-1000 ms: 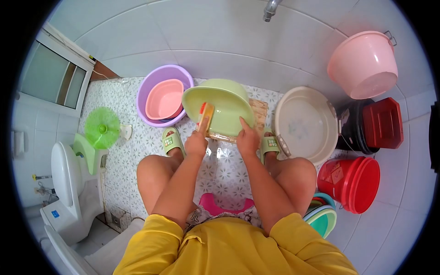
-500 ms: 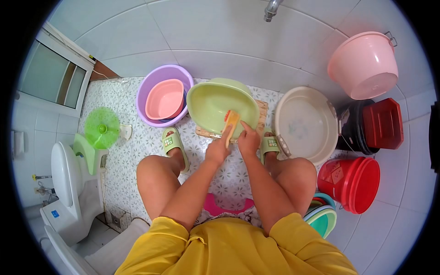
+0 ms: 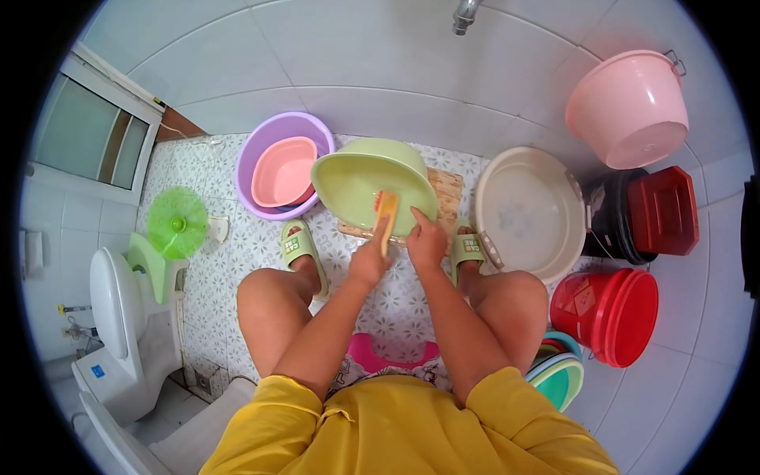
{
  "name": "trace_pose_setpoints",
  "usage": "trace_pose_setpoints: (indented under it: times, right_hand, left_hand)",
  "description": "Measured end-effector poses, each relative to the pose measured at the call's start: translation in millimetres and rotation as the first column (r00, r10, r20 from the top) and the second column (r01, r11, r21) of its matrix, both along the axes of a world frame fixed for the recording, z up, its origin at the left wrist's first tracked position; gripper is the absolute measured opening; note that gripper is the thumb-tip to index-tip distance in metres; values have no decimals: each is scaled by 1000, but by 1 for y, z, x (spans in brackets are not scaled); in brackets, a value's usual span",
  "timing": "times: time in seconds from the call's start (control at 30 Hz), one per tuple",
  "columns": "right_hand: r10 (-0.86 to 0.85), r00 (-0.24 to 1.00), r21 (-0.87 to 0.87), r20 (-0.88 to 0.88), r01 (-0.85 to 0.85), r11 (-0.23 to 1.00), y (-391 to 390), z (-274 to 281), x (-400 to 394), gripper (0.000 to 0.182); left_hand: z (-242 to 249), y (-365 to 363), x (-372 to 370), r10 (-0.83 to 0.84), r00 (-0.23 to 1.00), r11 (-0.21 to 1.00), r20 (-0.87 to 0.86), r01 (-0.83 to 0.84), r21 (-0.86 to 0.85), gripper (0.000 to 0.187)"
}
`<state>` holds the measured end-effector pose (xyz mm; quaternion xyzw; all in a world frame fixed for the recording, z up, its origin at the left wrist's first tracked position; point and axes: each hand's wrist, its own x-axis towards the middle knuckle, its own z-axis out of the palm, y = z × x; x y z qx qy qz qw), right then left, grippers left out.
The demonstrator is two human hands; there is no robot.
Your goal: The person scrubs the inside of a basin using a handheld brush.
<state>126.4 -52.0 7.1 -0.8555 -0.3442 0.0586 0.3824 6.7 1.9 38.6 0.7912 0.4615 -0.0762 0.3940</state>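
A pale green basin (image 3: 368, 170) stands tilted on a wooden board (image 3: 446, 194), its inside facing me. My left hand (image 3: 369, 261) is closed round the handle of a yellow-orange scrub brush (image 3: 386, 215). The brush's reddish bristles are at the basin's inner surface. My right hand (image 3: 428, 242) grips the basin's near right rim, with the index finger stretched along the inside and the other fingers curled.
To the left, a purple basin (image 3: 247, 178) holds a pink basin (image 3: 283, 170). A large beige basin (image 3: 526, 214) lies to the right, near red buckets (image 3: 606, 315) and a pink bucket (image 3: 633, 107). A faucet (image 3: 465, 17) projects from the wall; a toilet (image 3: 111, 301) stands left.
The green basin has swung left and tipped further up, showing more of its outer side. The brush and my left hand have shifted slightly left; my right hand stays at the rim.
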Motion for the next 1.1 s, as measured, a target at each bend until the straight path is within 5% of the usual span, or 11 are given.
trace_pose_setpoints:
  times: [0.1,0.2,0.33,0.43,0.6,0.67,0.8,0.87,0.93,1.1]
  right_hand:
    - [-11,997,-53,-77,6,999,-1,2,-1,42]
    - [-42,990,-72,-136,32,997,-1,2,-1,43]
    - [-76,996,-78,-42,73,994,-4,-1,2,45]
    - [-44,996,-105,-80,36,994,-1,9,3,48]
    - [-34,994,-109,-102,23,994,1,6,2,48]
    - [-64,997,-51,53,67,996,1,-7,1,46]
    - [-117,992,-45,-56,115,992,0,-4,1,46]
    - [-134,990,-74,-48,131,989,-1,-4,1,45]
    - [-123,991,-89,-43,119,989,-1,-1,2,45]
    - [-99,993,-109,-57,92,990,0,7,1,47]
  left_hand:
    - [-7,-17,14,7,979,998,202,5,-58,95]
    - [-14,-21,14,58,973,992,225,-32,-119,95]
    - [-19,-2,-17,-19,990,1000,142,16,25,95]
    - [-12,17,-29,121,993,989,7,-121,85,93]
    - [-1,6,-14,167,986,983,31,-164,-79,91]
    - [-6,-8,-12,134,977,967,165,-93,-237,87]
    - [-15,-28,-8,148,899,951,412,-14,-310,73]
    - [-9,-24,-10,101,943,973,317,-27,-229,65]
    - [7,-13,-12,23,1000,996,1,-23,-81,60]
    - [16,15,-26,77,944,973,-320,-1,232,61]
